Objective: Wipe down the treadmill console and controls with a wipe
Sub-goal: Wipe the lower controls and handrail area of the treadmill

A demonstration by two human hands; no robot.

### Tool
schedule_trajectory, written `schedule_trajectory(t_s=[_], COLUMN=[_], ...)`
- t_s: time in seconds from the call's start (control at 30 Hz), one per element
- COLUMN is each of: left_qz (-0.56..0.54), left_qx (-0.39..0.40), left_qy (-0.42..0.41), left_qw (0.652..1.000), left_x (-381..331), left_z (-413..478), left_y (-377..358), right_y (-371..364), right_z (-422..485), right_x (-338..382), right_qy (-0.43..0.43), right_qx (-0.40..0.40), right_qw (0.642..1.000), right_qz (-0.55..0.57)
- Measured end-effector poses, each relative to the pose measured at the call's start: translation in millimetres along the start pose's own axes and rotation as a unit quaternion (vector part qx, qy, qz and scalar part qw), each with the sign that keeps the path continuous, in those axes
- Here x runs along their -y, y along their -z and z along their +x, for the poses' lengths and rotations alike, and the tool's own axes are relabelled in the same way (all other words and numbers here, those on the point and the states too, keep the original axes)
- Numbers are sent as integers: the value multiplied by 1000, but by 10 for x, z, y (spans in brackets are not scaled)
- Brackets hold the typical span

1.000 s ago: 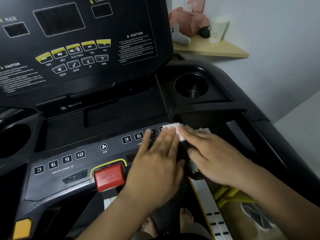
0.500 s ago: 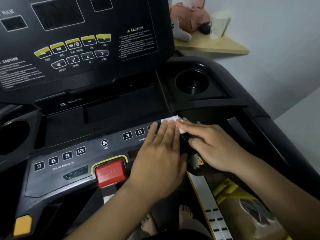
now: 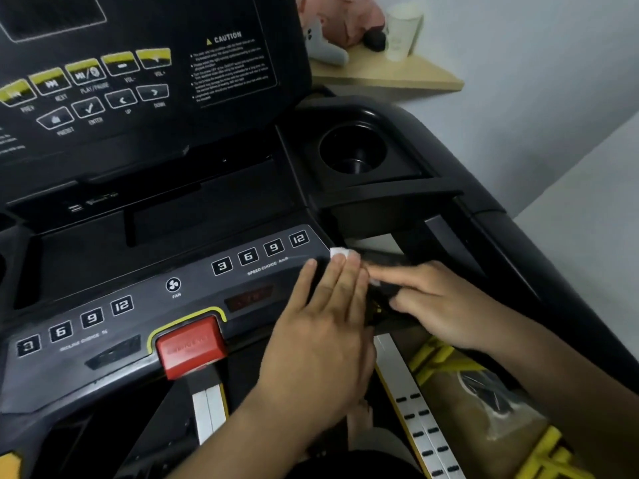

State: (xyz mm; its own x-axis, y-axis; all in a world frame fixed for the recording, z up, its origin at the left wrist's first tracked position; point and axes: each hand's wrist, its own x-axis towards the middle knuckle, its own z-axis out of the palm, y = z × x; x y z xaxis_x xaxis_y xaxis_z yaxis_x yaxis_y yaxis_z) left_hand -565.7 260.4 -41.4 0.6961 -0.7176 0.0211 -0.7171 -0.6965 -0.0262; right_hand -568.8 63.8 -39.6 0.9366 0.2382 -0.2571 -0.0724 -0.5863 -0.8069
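Left hand [image 3: 321,326] lies flat, fingers straight, pressing the wipe [image 3: 340,253] at the right end of the control strip [image 3: 200,288] beside the 12 key [image 3: 299,238]; right hand [image 3: 439,302], outstretched, grips nothing, so sweep leftward with even pressure, sparing the red button [image 3: 188,344]

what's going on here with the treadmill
A person is wiping down the black treadmill console. The left hand lies flat, fingers straight, pressing a small white wipe onto the right end of the grey button strip, just past the speed button marked 12. The right hand is beside it, index finger stretched toward the wipe; whether its curled fingers grip anything is unclear.
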Motion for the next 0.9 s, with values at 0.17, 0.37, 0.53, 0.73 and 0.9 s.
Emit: schedule_trajectory(t_s=[0.17,0.37,0.53,0.73,0.9], left_qz=[23,-1,-34,11,-2], left_qx=[-6,-25,-41,-17,-22], left_qy=[-57,-41,-28,71,87], left_qw=[998,999,998,997,996], left_x=[-139,62,77,356,553], left_z=[-247,-221,-269,-62,59], left_y=[-202,-133,-133,-3,90], right_y=[-174,-266,-453,-372,-348], right_z=[-356,-136,-367,324,595], right_x=[-136,19,-6,313,449], right_qy=[59,31,34,59,85], right_qx=[-4,-21,-38,-57,-76], right_qw=[989,989,961,959,952], right_qz=[-135,-143,-272,-270,-283])
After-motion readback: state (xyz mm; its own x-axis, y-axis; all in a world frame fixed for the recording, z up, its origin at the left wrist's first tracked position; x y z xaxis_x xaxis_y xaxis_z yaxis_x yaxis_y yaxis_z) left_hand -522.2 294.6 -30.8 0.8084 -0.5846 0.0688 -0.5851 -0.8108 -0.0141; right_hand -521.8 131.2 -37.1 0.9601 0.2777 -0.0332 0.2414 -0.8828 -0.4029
